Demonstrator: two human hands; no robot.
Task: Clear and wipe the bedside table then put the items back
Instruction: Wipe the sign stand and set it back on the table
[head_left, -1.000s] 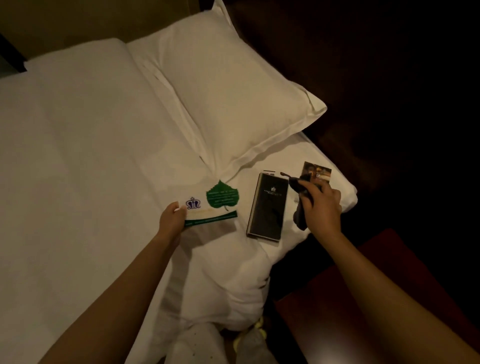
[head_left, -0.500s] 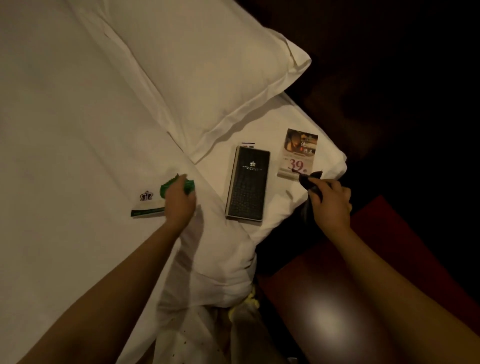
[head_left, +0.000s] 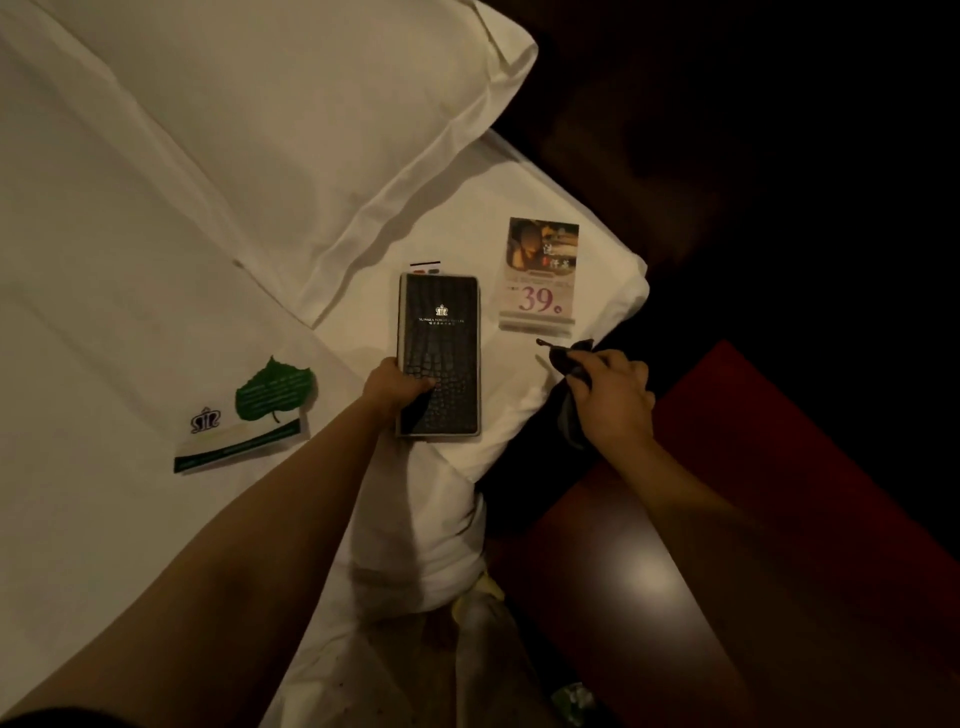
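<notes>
A dim room, lit warmly from above: most of the view is a bed (head_left: 104, 291) made up in smooth white sheeting, with a plump white pillow (head_left: 291, 119) whose flanged hem runs diagonally toward the bed's corner. Beside that corner stands the bedside table (head_left: 727, 493), a glossy reddish-brown wooden top that carries a soft glare spot and nothing else visible; beyond it the room falls into near-black shadow. Taking the black folder (head_left: 440, 332) as the landmark, it lies flat on the sheet just below the pillow's hem, a tall rectangle with a crocodile-grain leatherette cover, a pale edge and a small white crest with lettering near its top. The left hand (head_left: 395, 387) is at the folder's lower left edge, closed on it with the thumb pressed on the cover and the fingers hidden underneath. To the folder's right, a little apart, lies a glossy printed price card (head_left: 540, 275) showing a dark photograph above a large "39". Below that card, at the mattress edge, the right hand (head_left: 613, 395) is clenched around a dark cloth (head_left: 569, 364), limp and crumpled, part of it hanging down beneath the fist. Well to the folder's left rests a white card (head_left: 239, 431) with a green leaf-shaped cut-out, a crest and a green band along its lower edge, lying flat and untouched.
</notes>
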